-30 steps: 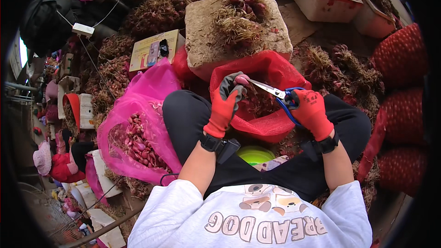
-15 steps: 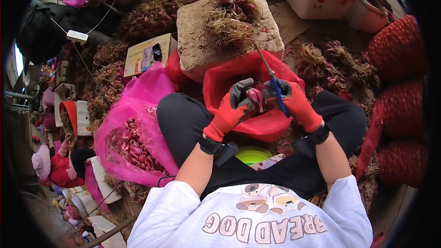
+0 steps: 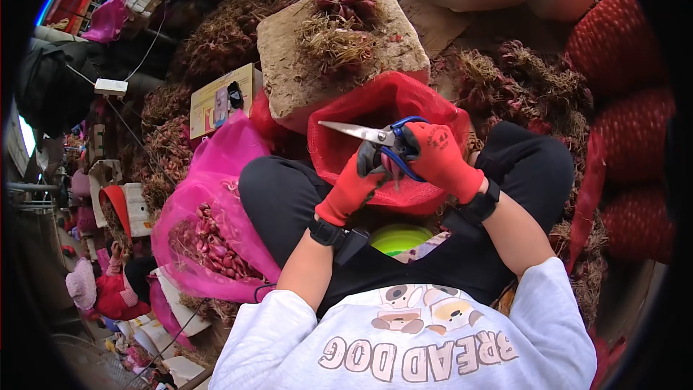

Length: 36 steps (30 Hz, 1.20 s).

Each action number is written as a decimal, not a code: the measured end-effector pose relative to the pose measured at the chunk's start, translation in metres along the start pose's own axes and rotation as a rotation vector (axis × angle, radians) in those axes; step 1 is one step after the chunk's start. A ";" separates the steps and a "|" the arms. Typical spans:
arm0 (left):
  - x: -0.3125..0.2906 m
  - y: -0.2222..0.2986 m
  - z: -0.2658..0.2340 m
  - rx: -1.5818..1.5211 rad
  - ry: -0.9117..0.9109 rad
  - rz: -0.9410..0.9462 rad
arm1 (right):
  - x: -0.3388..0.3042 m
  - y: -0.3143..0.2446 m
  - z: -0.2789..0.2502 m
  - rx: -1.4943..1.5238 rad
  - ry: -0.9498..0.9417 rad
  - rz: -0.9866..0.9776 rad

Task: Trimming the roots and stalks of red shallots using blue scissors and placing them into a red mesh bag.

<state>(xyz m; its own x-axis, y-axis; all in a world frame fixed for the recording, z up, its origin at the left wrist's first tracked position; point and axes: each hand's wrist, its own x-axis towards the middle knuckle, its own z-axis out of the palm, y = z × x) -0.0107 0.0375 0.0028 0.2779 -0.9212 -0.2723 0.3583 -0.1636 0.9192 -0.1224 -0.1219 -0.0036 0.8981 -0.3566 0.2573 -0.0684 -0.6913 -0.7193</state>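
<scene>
My right hand (image 3: 442, 155), in a red glove with dark grey finger coating, is closed on blue-handled scissors (image 3: 355, 132). Their blades point left above my left hand (image 3: 354, 182), which wears a matching glove. Its fingers are curled round shallots (image 3: 391, 166), partly hidden by the scissor handles and gloves. Both hands are over a red mesh bag (image 3: 325, 146) spread between my knees. Beyond the bag, a bundle of shallots with dry roots (image 3: 345, 1) lies on a pale, dirt-covered foam block (image 3: 285, 50).
A pink mesh bag (image 3: 224, 152) with loose shallots (image 3: 216, 238) stands by my left leg. Beneath my hands is a lime-green bowl (image 3: 393, 237). More bundles (image 3: 520, 87) lie to the right, beside stacked full red sacks (image 3: 617, 43). Another person (image 3: 119, 292) sits far left.
The scissors have swung from pointing away to pointing left, across my left hand. My right hand has turned over, showing its back, and the left hand has shifted slightly nearer. The view has tilted.
</scene>
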 end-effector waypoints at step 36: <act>0.004 -0.015 -0.009 -0.518 -0.113 -0.071 | 0.012 -0.001 -0.026 1.039 -0.218 0.469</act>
<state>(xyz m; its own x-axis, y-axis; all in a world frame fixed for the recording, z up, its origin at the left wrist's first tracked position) -0.0064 0.0393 -0.0148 0.1496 -0.9511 -0.2701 0.7737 -0.0574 0.6310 -0.1227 -0.1414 0.0171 0.9417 -0.2552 -0.2190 -0.1159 0.3652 -0.9237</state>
